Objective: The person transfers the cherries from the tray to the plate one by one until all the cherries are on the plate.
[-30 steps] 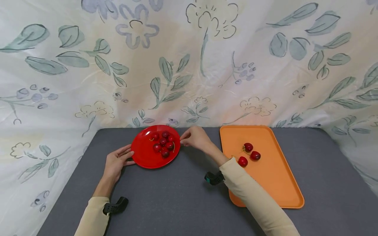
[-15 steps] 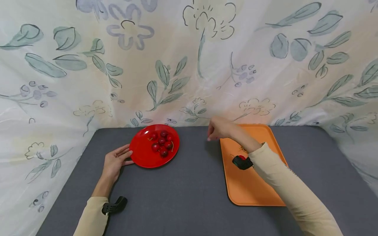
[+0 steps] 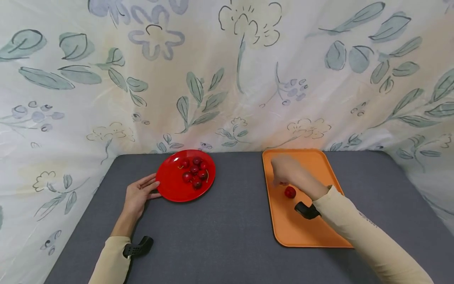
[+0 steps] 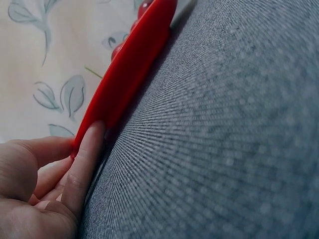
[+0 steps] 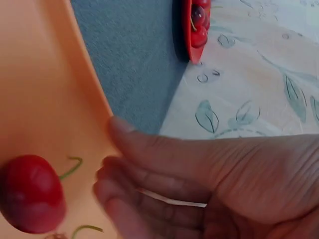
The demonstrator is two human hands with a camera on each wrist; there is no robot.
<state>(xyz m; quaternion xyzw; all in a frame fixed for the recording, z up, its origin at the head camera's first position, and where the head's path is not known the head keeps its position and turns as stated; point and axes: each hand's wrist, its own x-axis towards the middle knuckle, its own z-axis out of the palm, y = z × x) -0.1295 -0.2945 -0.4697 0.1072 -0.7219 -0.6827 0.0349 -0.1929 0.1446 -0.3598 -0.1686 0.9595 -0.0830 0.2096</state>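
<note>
At the rim of the red plate (image 3: 173,191), my left hand (image 3: 137,195) pinches the edge, and in the left wrist view the thumb (image 4: 89,154) lies along the plate's underside. Several dark red cherries (image 3: 194,169) with stems sit on the plate. Over the orange tray (image 3: 312,232) is my right hand (image 3: 289,171), blurred, fingers bent downward. Its thumb (image 5: 154,152) and fingers stand apart with nothing between them in the right wrist view. A cherry (image 3: 290,192) lies on the tray just below the hand, which hides part of the tray.
Both things stand on a dark grey tabletop (image 3: 230,221), the plate left of the tray. A white cloth (image 3: 248,79) with leaves and flowers hangs behind the table. Black wrist cameras (image 3: 138,247) sit on both wrists.
My right hand has left the plate's right rim and moved rightward over the tray, coming down close to the cherries there. My left hand stays at the plate's left rim.
</note>
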